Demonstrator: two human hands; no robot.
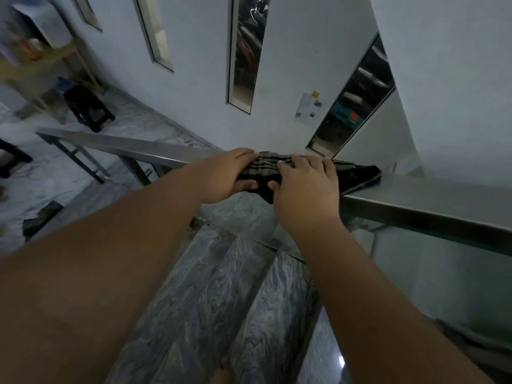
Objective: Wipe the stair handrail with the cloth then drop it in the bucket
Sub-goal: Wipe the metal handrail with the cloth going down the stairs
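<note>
A flat steel handrail [432,198] runs across the view from the left to the lower right, above a glass panel. A dark striped cloth [263,169] lies draped over the rail near the middle. My left hand [224,176] grips the cloth's left part, thumb under the rail's near edge. My right hand [304,181] presses on the cloth's right part, thumb hooked below. A dark corner of the cloth [360,174] sticks out to the right of my right hand. No bucket is in view.
Grey marbled stair steps [221,286] descend below the rail. A white wall with narrow windows [243,65] stands behind. A black stool [88,106] and a wooden table [41,67] stand on the lower floor at the left.
</note>
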